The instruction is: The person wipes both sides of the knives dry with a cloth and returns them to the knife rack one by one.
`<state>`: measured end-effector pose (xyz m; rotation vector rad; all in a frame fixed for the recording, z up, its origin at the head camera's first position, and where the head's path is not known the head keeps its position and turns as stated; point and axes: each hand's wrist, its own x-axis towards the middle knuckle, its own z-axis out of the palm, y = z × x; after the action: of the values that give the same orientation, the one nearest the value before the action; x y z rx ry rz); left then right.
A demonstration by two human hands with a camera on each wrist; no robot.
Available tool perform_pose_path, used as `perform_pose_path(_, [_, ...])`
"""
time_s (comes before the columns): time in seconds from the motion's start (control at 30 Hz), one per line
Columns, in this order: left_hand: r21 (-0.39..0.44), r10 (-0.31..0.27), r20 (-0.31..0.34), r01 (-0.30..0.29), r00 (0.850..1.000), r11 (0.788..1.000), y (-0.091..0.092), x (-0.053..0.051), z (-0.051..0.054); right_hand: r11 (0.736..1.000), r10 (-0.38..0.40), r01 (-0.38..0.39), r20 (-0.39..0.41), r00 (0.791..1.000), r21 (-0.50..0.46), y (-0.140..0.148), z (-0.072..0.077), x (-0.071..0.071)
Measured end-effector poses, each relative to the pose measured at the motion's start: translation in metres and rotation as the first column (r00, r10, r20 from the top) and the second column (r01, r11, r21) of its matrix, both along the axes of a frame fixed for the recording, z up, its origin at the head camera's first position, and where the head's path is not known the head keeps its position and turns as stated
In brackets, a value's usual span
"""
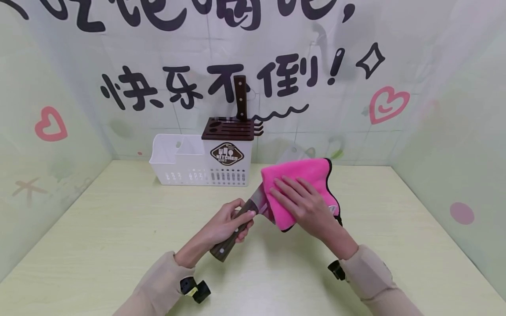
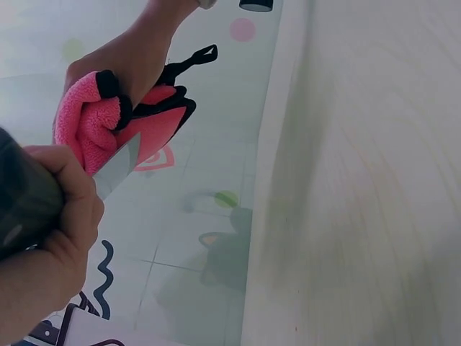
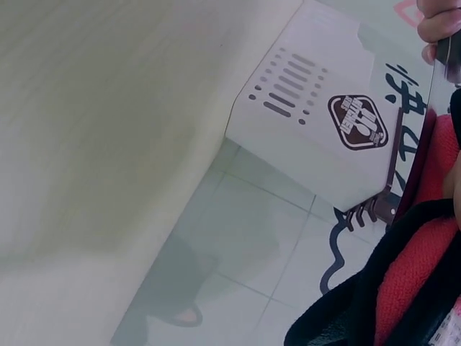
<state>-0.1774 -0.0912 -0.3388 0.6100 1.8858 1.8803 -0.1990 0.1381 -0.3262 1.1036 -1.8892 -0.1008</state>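
Note:
My left hand [image 1: 225, 223] grips the dark riveted handle of a cleaver [image 1: 258, 198], held up at a slant above the table. A pink cloth [image 1: 310, 170] with black edging is folded over much of the blade. A grey blade corner with a hole shows behind the cloth's top edge. My right hand [image 1: 304, 205] holds the cloth against the blade, its fingers laid across the front; the thumb is hidden in the head view. In the left wrist view the cloth [image 2: 94, 130] bunches round the blade beneath the right hand [image 2: 130, 61].
A white knife holder [image 1: 227, 164] with a brown slotted top stands at the back of the pale table [image 1: 99, 245]. One brown knife handle [image 1: 240, 97] rises from it. Open white compartments [image 1: 174, 153] adjoin its left side. A printed wall covering [image 1: 316, 118] encloses the back and sides.

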Motion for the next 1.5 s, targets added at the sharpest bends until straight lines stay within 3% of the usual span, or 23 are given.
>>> perform_pose_path(0.7, [-0.010, -0.014, -0.010, 0.014, 1.000, 1.000, 0.000, 0.001, -0.001, 0.993, -0.051, 0.062, 0.107, 0.993, -0.096, 0.015, 0.004, -0.012])
perform_pose_path(1.1, [-0.009, -0.016, 0.008, 0.016, 1.000, 1.000, -0.002, 0.001, -0.002, 0.978, -0.032, 0.056, 0.116, 0.993, -0.203, 0.019, 0.002, -0.020])
perform_pose_path(1.5, [-0.004, -0.029, -0.009, 0.029, 1.000, 1.000, -0.003, 0.002, -0.002, 0.969, -0.062, 0.090, 0.127, 0.990, -0.228, 0.024, 0.002, -0.022])
